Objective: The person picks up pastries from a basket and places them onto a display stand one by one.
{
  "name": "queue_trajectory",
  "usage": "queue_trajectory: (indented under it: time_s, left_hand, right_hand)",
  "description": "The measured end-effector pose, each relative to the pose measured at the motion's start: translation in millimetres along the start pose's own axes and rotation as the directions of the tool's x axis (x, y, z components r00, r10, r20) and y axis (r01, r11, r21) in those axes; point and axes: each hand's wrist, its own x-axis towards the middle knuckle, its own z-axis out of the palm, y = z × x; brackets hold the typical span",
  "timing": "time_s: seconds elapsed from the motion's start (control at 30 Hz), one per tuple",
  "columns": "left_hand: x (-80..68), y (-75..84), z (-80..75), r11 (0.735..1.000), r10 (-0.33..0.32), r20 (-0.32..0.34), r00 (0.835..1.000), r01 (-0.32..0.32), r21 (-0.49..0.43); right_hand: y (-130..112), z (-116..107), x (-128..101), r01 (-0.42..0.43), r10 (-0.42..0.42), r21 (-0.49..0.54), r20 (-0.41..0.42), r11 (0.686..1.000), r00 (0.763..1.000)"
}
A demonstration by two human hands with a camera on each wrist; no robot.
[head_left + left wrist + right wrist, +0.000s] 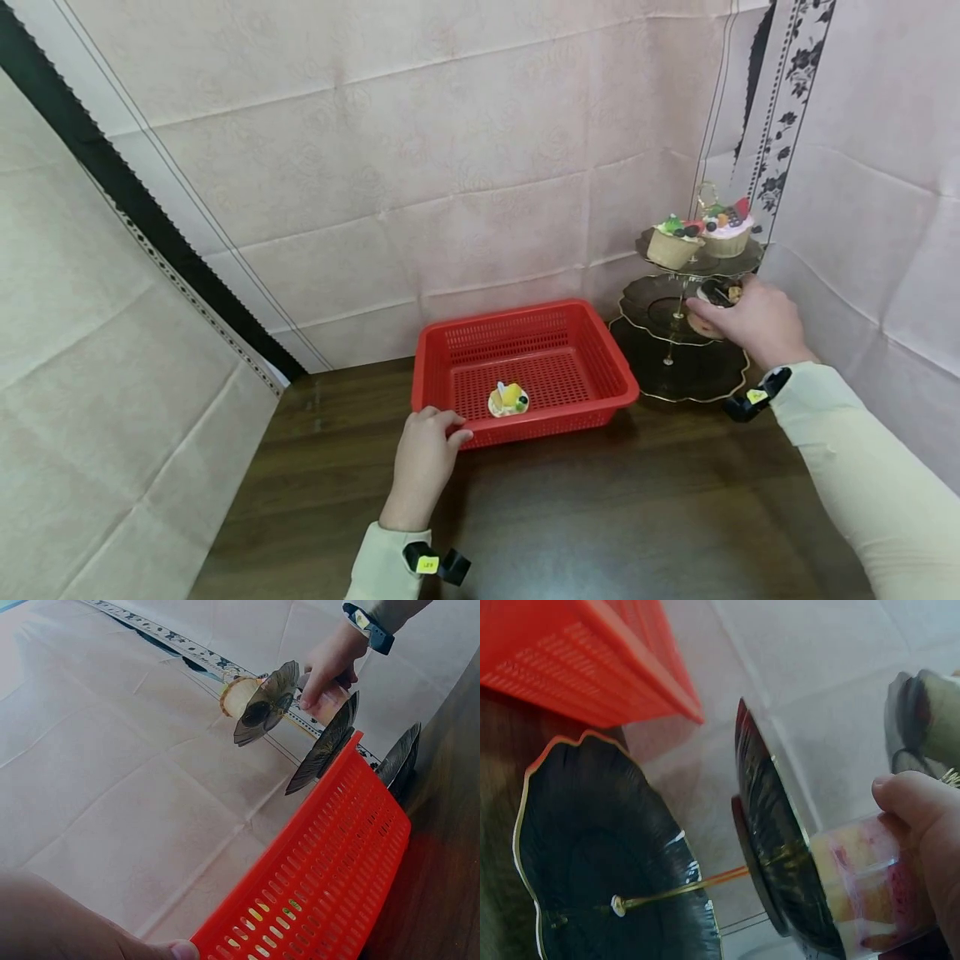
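My right hand [757,321] grips a small layered cake [859,881] in a clear cup, with a dark topping in the head view, at the middle tier of a three-tier stand [645,304]. The cup's base meets that dark, gold-edged plate in the right wrist view. My left hand [427,454] pinches the near left rim of a red plastic basket [525,427]. Inside the basket, close to that hand, sits a small round cake [508,400] with yellow topping.
Two fruit-topped cupcakes, one on the left [675,243] and one on the right [727,229], stand on the top tier. The basket is beside the stand on a dark wooden table [570,517]. Pale cloth [480,167] hangs behind and at both sides.
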Motion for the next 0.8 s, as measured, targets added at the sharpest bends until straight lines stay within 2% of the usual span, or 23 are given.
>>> queue_trajectory:
  time_s: [0.3,0.8]
  left_hand:
    - [0.3,-1.0,0.0,1.0,0.007,-0.008,1.0,-0.007,0.001]
    - [1.5,-0.6,0.8,1.0,0.003,-0.01,1.0,-0.003,0.005]
  right_hand:
    - [4.4,7.0,8.6,0.016,-0.016,-0.005,0.026,1.0,1.0]
    - [9.9,19.4,23.9,0.091,-0.092,-0.035,-0.027,0.995,0.995]
